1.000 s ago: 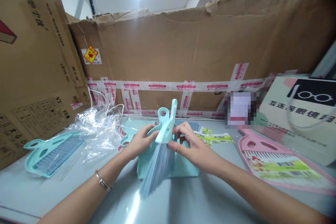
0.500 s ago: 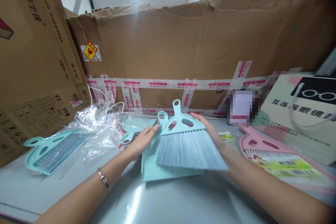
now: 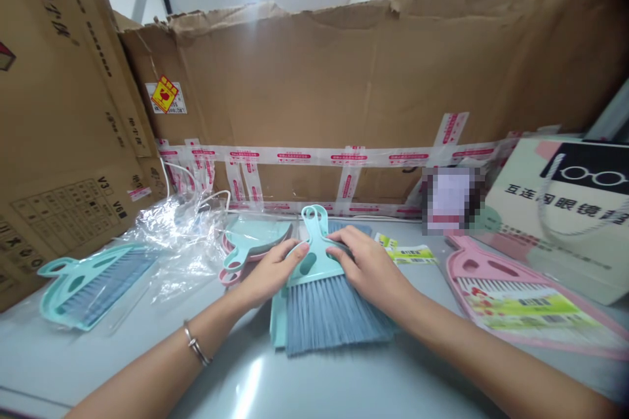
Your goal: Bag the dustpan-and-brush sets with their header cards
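Observation:
A mint-green hand brush [image 3: 328, 314] with blue-grey bristles lies over a matching dustpan [image 3: 278, 324], and their looped handles overlap at the top. My left hand [image 3: 269, 275] is closed at the left edge of the pair, its thumb on the brush's green top. From the right, my right hand [image 3: 376, 272] grips the brush's upper right edge, fingers curled over the top. Most of the dustpan is hidden under the bristles. Just left of my left hand are another mint dustpan [image 3: 258, 232] and a pink one beneath it.
A plastic-wrapped mint brush set [image 3: 93, 288] lies at left, near crumpled clear plastic [image 3: 171, 242]. At right are a pink set [image 3: 521, 294], label cards [image 3: 413, 254] and a printed bag [image 3: 565, 209]. Cardboard boxes [image 3: 304, 78] wall the back and left.
The brush has come down and left onto the dustpan, so their handles line up. My right hand has moved left over the brush's top; label cards behind it show more.

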The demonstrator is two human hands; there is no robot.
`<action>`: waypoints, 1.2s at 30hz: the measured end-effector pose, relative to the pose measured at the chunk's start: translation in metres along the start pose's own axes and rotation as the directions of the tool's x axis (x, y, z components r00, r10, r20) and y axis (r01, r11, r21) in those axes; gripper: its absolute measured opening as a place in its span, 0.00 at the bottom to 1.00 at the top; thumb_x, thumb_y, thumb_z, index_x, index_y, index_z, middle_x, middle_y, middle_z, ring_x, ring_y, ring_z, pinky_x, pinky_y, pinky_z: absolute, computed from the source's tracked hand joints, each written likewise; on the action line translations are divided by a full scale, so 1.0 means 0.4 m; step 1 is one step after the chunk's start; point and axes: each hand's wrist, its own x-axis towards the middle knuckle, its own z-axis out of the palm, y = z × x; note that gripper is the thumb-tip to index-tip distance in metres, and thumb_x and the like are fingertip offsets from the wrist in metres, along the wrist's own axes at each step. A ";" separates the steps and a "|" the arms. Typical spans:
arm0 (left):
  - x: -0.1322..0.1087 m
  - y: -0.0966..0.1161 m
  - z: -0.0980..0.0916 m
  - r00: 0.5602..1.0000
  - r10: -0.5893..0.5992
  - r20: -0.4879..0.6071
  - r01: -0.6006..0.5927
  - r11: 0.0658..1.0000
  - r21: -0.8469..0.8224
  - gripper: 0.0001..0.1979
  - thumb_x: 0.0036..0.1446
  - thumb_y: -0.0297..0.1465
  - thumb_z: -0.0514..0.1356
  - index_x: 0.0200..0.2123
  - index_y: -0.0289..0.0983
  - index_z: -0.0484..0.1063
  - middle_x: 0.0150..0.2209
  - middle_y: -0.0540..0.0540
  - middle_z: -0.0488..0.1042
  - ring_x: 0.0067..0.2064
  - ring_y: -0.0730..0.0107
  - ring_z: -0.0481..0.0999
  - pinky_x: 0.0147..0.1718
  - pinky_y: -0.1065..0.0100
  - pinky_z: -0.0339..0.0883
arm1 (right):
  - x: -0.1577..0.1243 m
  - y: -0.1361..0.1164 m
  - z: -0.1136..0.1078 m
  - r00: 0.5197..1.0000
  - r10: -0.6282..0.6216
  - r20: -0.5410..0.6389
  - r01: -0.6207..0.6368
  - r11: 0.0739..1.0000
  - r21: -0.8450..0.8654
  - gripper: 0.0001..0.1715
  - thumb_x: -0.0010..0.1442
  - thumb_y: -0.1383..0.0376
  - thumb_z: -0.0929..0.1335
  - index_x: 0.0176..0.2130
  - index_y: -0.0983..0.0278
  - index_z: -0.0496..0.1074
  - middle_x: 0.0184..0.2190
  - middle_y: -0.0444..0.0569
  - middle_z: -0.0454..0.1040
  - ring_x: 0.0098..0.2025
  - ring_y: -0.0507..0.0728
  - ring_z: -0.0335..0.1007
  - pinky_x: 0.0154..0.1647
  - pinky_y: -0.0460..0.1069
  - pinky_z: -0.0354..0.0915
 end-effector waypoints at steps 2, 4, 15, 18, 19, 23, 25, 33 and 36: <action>-0.002 0.007 0.003 0.999 0.039 0.027 -0.040 0.999 0.014 0.18 0.55 0.44 0.52 0.40 0.38 0.70 0.41 0.47 0.72 0.46 0.63 0.68 0.45 0.67 0.61 | -0.002 0.002 0.006 0.998 0.000 -0.060 -0.001 1.000 -0.021 0.04 0.58 0.65 0.61 0.33 0.61 0.65 0.33 0.48 0.65 0.39 0.57 0.64 0.39 0.52 0.60; -0.002 0.011 0.005 0.995 0.087 0.052 -0.089 0.995 0.034 0.17 0.55 0.42 0.53 0.40 0.37 0.70 0.40 0.47 0.72 0.45 0.64 0.68 0.44 0.67 0.61 | -0.005 0.005 0.013 0.994 0.022 -0.106 -0.024 1.000 -0.017 0.03 0.57 0.65 0.62 0.31 0.61 0.63 0.32 0.47 0.63 0.39 0.57 0.62 0.40 0.53 0.60; 0.009 -0.009 -0.003 0.991 0.127 -0.041 -0.122 0.988 0.095 0.20 0.54 0.45 0.53 0.32 0.34 0.75 0.31 0.49 0.74 0.34 0.65 0.70 0.33 0.70 0.60 | 0.028 0.024 0.004 0.912 0.391 0.127 -0.407 0.817 0.408 0.21 0.44 0.58 0.70 0.37 0.63 0.64 0.36 0.49 0.69 0.40 0.57 0.66 0.42 0.53 0.62; 0.001 -0.001 0.005 0.989 0.143 -0.026 -0.141 0.987 0.071 0.19 0.54 0.44 0.53 0.32 0.35 0.75 0.31 0.50 0.75 0.34 0.67 0.70 0.32 0.71 0.60 | 0.039 0.019 -0.012 0.884 0.331 0.329 -0.467 0.642 0.608 0.21 0.45 0.54 0.70 0.36 0.65 0.70 0.34 0.48 0.73 0.36 0.55 0.69 0.39 0.50 0.63; -0.002 0.004 0.008 0.989 0.146 -0.019 -0.144 0.987 0.067 0.18 0.54 0.43 0.53 0.32 0.35 0.75 0.31 0.50 0.75 0.34 0.67 0.70 0.33 0.71 0.61 | 0.041 0.017 -0.016 0.874 0.309 0.374 -0.485 0.586 0.650 0.21 0.45 0.52 0.69 0.35 0.65 0.71 0.31 0.48 0.74 0.34 0.54 0.69 0.36 0.50 0.63; -0.011 0.020 0.014 0.988 0.153 -0.006 -0.152 0.986 0.068 0.17 0.54 0.41 0.54 0.31 0.36 0.76 0.31 0.51 0.76 0.34 0.68 0.70 0.34 0.72 0.60 | 0.039 0.012 -0.023 0.841 0.310 0.443 -0.540 0.435 0.721 0.26 0.40 0.51 0.72 0.34 0.68 0.74 0.24 0.46 0.74 0.25 0.52 0.68 0.29 0.48 0.63; -0.012 0.024 0.014 0.988 0.152 0.000 -0.152 0.986 0.071 0.16 0.54 0.41 0.54 0.31 0.36 0.76 0.31 0.51 0.76 0.34 0.68 0.70 0.33 0.72 0.60 | 0.036 0.010 -0.021 0.839 0.339 0.425 -0.540 0.421 0.729 0.26 0.39 0.51 0.73 0.33 0.68 0.74 0.23 0.46 0.74 0.24 0.52 0.68 0.28 0.48 0.63; -0.012 0.027 0.011 0.988 0.154 0.010 -0.154 0.985 0.080 0.16 0.54 0.40 0.54 0.28 0.36 0.75 0.32 0.51 0.77 0.35 0.67 0.72 0.35 0.72 0.61 | 0.028 0.005 -0.013 0.854 0.372 0.363 -0.512 0.483 0.711 0.23 0.42 0.51 0.71 0.30 0.68 0.74 0.22 0.45 0.74 0.23 0.51 0.67 0.25 0.46 0.62; -0.013 0.030 0.009 0.991 0.131 0.019 -0.132 0.988 0.076 0.16 0.54 0.41 0.54 0.30 0.37 0.75 0.35 0.50 0.77 0.38 0.64 0.72 0.38 0.70 0.62 | 0.028 0.008 -0.016 0.855 0.368 0.366 -0.512 0.481 0.711 0.22 0.42 0.52 0.71 0.29 0.68 0.73 0.21 0.45 0.73 0.23 0.51 0.66 0.25 0.46 0.61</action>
